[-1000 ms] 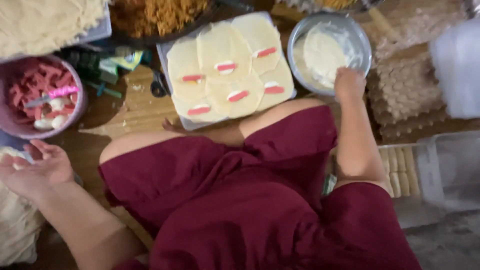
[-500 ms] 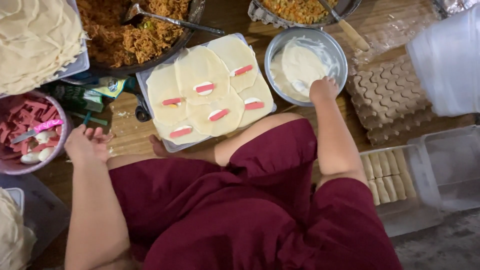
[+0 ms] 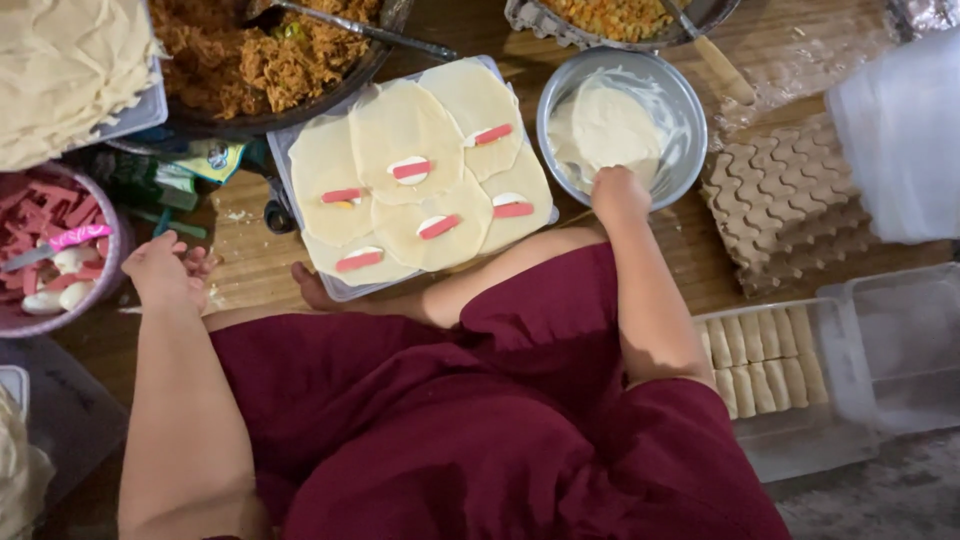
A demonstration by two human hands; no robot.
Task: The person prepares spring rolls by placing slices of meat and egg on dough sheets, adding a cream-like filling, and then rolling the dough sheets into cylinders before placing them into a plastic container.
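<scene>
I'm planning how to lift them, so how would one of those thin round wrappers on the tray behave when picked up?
Each wrapper looks thin and lies flat, overlapping its neighbours, so it would probably droop and fold. It likely weighs little. The red strip on top rests loose and might slide off if tilted. Edges may cling where sheets overlap on the tray, so tearing seems possible.

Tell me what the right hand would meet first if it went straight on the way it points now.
The right hand points into the metal bowl, so it would probably meet the white paste inside first. Its fingertips may touch it already; depth is unclear.
</scene>
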